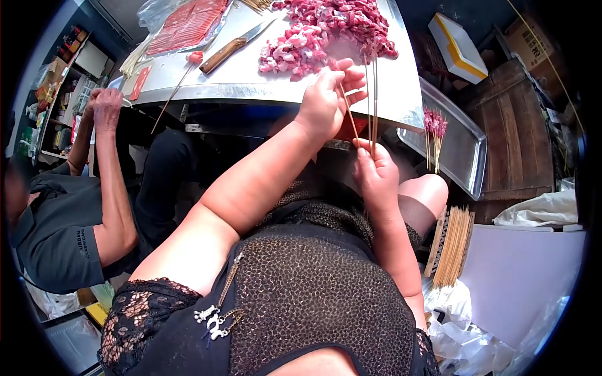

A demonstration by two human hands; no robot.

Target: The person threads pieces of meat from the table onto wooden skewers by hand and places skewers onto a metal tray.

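Note:
My right hand [376, 169] is closed around the lower ends of several thin wooden skewers [374, 106], which point up toward the table. One skewer [350, 113] leans apart from the others, its upper end reaching my left hand [326, 100]. The thumb and forefinger of that hand are pinched together near the tip, with the other fingers curled loosely apart. What sits in the pinch is too hidden to make out. Just beyond my hands, a heap of cut raw meat pieces [295, 50] lies on the metal table [251, 91].
A knife [226, 55] and sliced red meat [188, 28] on plastic lie at the table's left. Finished meat skewers [434, 131] rest on a metal tray [467, 150] at right. Bare skewers [454, 247] fill a rack below. Another person's hands [106, 103] are at far left.

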